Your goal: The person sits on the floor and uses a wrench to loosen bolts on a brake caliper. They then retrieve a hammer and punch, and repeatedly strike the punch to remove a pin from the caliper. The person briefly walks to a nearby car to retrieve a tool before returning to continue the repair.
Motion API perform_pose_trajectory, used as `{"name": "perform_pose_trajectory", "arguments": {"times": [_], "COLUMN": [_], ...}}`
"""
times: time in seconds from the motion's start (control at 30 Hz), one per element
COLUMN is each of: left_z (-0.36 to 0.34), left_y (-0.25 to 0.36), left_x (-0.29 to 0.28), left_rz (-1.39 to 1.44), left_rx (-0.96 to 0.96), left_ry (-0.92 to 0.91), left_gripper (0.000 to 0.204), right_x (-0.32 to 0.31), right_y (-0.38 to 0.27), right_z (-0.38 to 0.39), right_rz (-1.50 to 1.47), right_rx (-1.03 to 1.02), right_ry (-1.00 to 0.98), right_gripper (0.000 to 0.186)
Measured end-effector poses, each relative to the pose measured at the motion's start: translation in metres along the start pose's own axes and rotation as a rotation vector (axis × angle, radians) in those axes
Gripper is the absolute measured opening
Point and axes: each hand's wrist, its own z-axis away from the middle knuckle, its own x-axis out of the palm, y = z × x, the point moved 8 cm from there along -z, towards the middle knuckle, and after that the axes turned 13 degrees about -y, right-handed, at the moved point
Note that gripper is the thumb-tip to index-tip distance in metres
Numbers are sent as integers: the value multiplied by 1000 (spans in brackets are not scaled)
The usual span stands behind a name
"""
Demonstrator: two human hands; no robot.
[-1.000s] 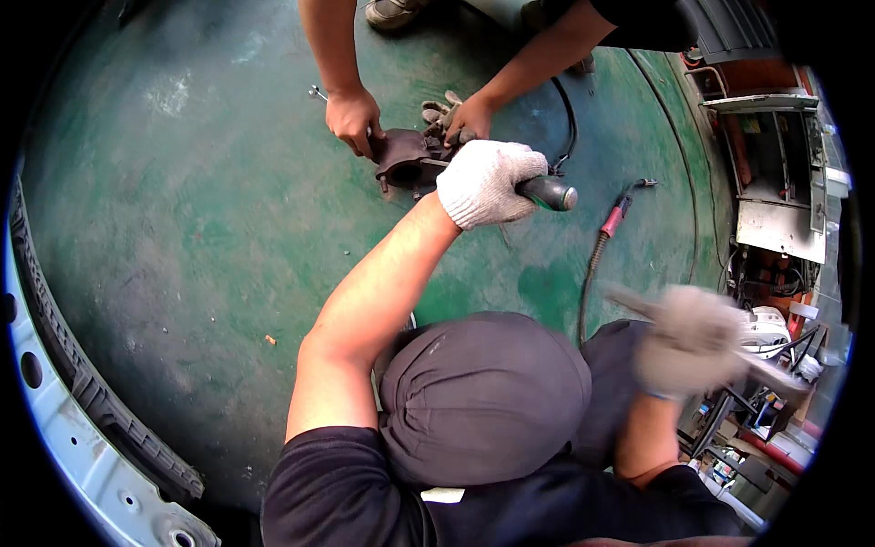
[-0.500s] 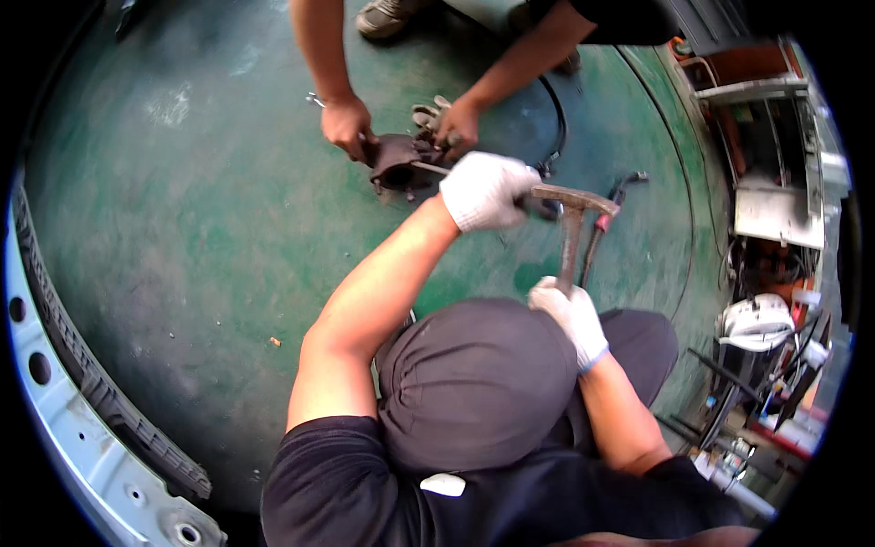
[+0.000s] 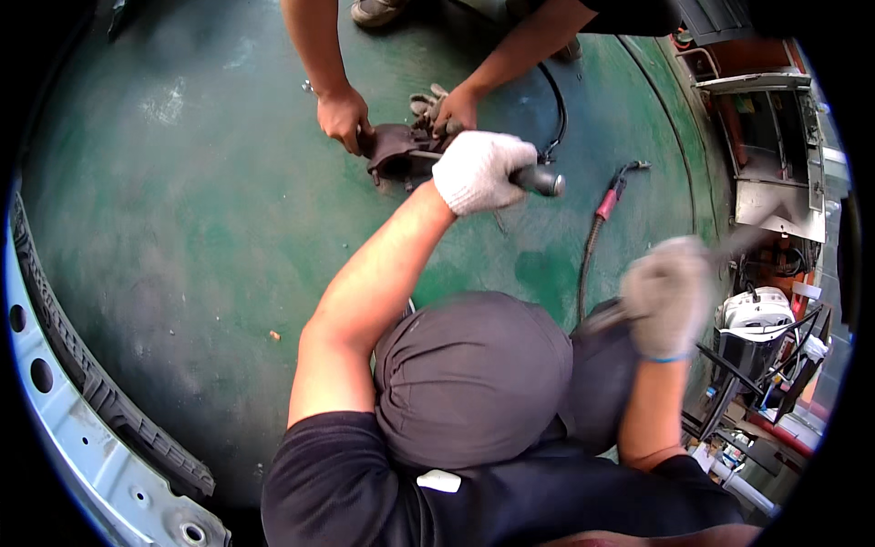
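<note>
My left hand [image 3: 483, 171], in a white knit glove, is wrapped round the dark handle of a metal-capped screwdriver [image 3: 543, 180]. Its thin shaft runs left to a rusty metal casting [image 3: 390, 146] with a round opening; whether the tip touches is hard to tell. Off to the right, my gloved right hand [image 3: 670, 296] grips a hammer [image 3: 752, 237] by its handle; hand and hammer are smeared by motion. Across from me, a co-worker's bare hand [image 3: 344, 118] holds the casting's left side. The other [image 3: 458, 111] is at its far right side, beside grey gloves [image 3: 427, 102].
A torch-like tool with a red grip [image 3: 607, 202] and a hose lies on the green floor [image 3: 210, 246]. A black cable [image 3: 558, 105] curves behind the casting. Along the left edge is a pale blue metal panel [image 3: 68, 428]. Shelving and clutter, including a white machine [image 3: 758, 312], line the right.
My right hand has swung the hammer away to the right from near the screwdriver's capped end. My left hand has barely moved. The co-worker's hands stay on the casting.
</note>
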Motion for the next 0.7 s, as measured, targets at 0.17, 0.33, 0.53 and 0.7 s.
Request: {"name": "perform_pose_trajectory", "arguments": {"times": [0.17, 0.33, 0.53, 0.7], "left_z": [-18, -5, -18, -6], "left_y": [5, -3, 2, -6], "left_x": [-9, -14, -4, -1], "left_rz": [-1, -11, -40, -12], "left_rx": [22, 4, 4, 20], "left_ry": [24, 28, -31, -35], "left_gripper": [23, 24, 24, 26], "right_x": [-19, 11, 17, 9], "right_y": [40, 53, 15, 22], "right_z": [19, -10, 4, -3], "right_rz": [-343, -55, -491, -7], "right_rx": [-164, 111, -222, 108], "right_ry": [7, -69, -156, 25], "right_gripper": [31, 33, 37, 23]}}
